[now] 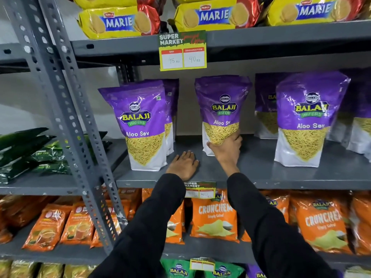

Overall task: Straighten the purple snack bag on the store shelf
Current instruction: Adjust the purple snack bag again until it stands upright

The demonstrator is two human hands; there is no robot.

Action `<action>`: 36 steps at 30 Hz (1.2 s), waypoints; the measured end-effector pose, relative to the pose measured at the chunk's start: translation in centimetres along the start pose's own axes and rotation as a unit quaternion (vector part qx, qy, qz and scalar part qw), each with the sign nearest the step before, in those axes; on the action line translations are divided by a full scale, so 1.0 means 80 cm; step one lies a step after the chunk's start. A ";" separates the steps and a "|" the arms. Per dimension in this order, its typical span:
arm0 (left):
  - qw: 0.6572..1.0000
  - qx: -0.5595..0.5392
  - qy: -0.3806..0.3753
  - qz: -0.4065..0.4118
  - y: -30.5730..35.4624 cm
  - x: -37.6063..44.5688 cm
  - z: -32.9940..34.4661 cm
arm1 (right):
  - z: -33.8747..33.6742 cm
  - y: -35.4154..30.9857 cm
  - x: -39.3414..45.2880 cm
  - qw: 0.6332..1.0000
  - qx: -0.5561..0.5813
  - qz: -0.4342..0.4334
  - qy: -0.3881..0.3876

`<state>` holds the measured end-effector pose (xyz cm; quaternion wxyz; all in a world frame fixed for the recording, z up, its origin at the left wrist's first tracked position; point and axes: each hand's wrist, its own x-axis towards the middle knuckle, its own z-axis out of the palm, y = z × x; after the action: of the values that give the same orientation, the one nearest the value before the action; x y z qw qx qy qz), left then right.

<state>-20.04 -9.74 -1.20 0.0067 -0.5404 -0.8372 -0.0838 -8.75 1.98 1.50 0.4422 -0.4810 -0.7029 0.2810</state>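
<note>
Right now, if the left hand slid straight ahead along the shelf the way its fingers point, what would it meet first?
Probably nothing soon: the left hand lies flat on the grey metal shelf, fingers pointing into the gap between two purple Aloo Sev bags. Beyond looks like the back wall, though depth is unclear.

The grey metal shelf (261,173) carries upright purple snack bags (221,113) and a flat left hand (183,164)

A supermarket aisle: grey slotted-steel shelving (66,109) stocked with rows of identical packaged snacks. A "Super Market" price tag (183,50) hangs above purple Aloo Sev bags (221,109); Marie biscuit packs (118,22) sit above it, orange Crunchem bags (214,219) far below.
</note>
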 end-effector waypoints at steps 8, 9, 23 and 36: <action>1.000 0.012 -0.021 -0.003 0.001 0.000 -0.002 | -0.038 0.012 -0.056 1.000 -0.003 -0.027 0.003; 1.000 0.014 -0.020 -0.004 0.001 0.000 -0.002 | -0.042 0.013 -0.062 1.000 -0.008 -0.029 0.005; 0.999 0.036 -0.024 0.005 0.002 0.000 -0.003 | -0.071 0.021 -0.107 0.999 -0.027 -0.035 0.019; 1.000 0.017 -0.007 0.014 0.000 -0.001 -0.004 | -0.093 0.050 -0.126 0.989 0.132 -0.065 0.029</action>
<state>-20.00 -9.84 -0.86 0.0114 -0.5524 -0.8309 -0.0662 1.03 -6.07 -1.96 0.5391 -0.3794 -0.6765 0.3282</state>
